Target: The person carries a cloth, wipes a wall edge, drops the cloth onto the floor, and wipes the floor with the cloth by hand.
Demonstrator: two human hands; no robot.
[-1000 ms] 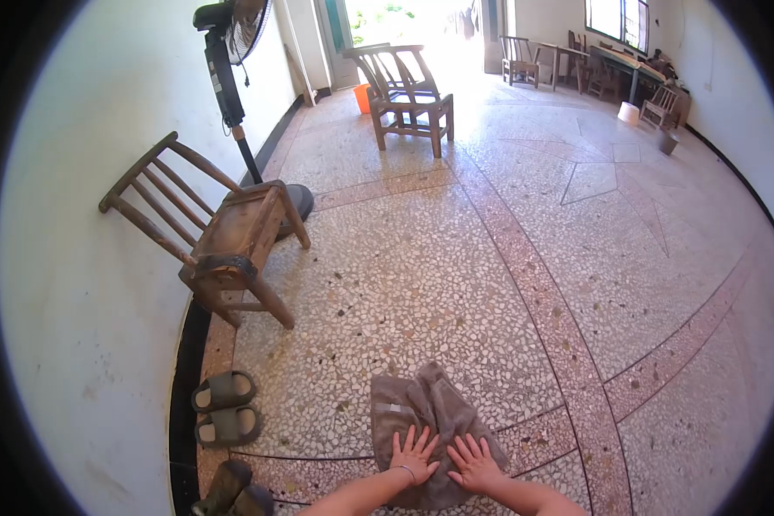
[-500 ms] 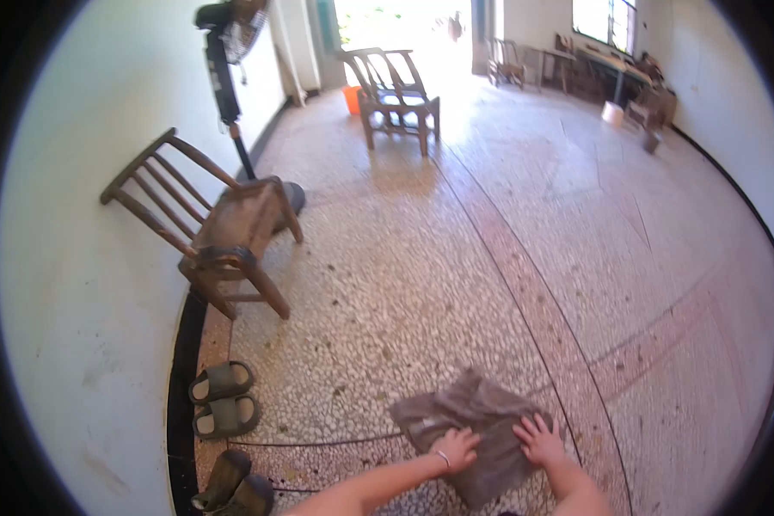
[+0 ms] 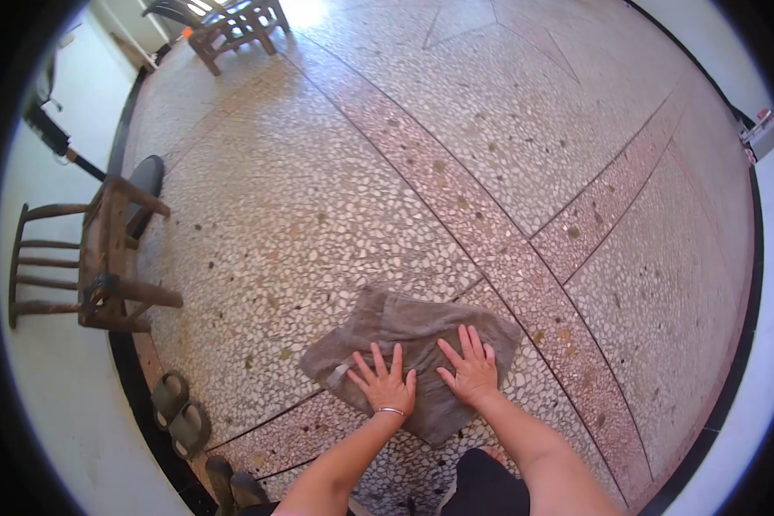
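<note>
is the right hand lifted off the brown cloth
No, the right hand lies flat on the cloth, its fingers spread over the fabric.

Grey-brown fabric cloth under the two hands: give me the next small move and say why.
Probably slide the grey-brown fabric cloth a little forward over the pale speckled stone-chip floor, with even pressure. The left hand and right hand both lie flat on it, fingers spread, neither gripping an edge, and bare floor lies just ahead.
</note>
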